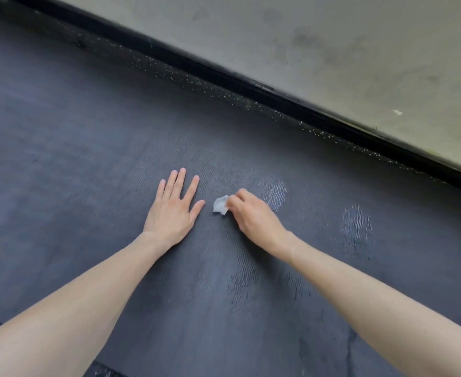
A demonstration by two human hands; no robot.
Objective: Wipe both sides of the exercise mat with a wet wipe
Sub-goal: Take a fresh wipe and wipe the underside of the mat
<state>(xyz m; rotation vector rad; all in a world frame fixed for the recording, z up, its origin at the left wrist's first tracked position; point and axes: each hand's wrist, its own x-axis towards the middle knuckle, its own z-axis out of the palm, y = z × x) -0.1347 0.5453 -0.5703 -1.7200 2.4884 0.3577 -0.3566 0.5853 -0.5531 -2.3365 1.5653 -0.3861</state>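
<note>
A dark grey exercise mat [88, 131] lies flat and fills most of the frame, its long axis running from upper left to lower right. Its wavy-ribbed surface faces up.

The person's left hand [171, 210] rests palm down at the centre of the mat, fingers straight and spread, forearm reaching in from the lower left. Just right of it, the right hand [254, 216] curls its fingers around a crumpled white wet wipe [220, 204] and holds it on the mat. Shiny damp patches [357, 224] show further right.

The mat's far edge parallels a narrow strip of speckled black floor [196, 84], a black baseboard [251, 87] and a pale wall [332, 50]. The near edge shows at lower left. Open mat stretches left and upward.
</note>
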